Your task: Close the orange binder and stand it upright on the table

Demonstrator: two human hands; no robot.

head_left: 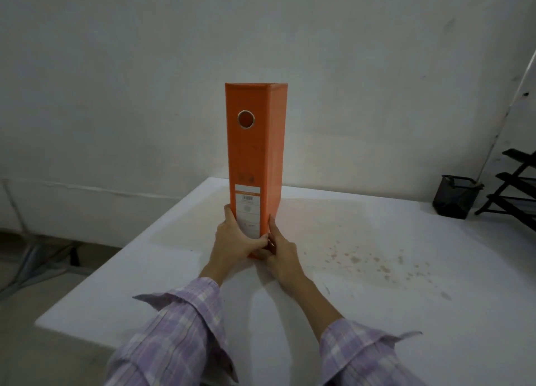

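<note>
The orange binder (255,153) stands upright and closed on the white table (377,269), its spine facing me with a metal-ringed finger hole near the top and a white label near the bottom. My left hand (235,239) wraps the lower left side of the spine. On the lower right side my right hand (280,252) presses against the binder. Both thumbs meet at the foot of the spine.
A black mesh pen cup (456,195) stands at the table's far right, with a black wire rack (513,182) beside it at the frame's edge. Brown speckled stains (380,265) mark the tabletop right of the binder. The table's left edge (121,249) drops to the floor.
</note>
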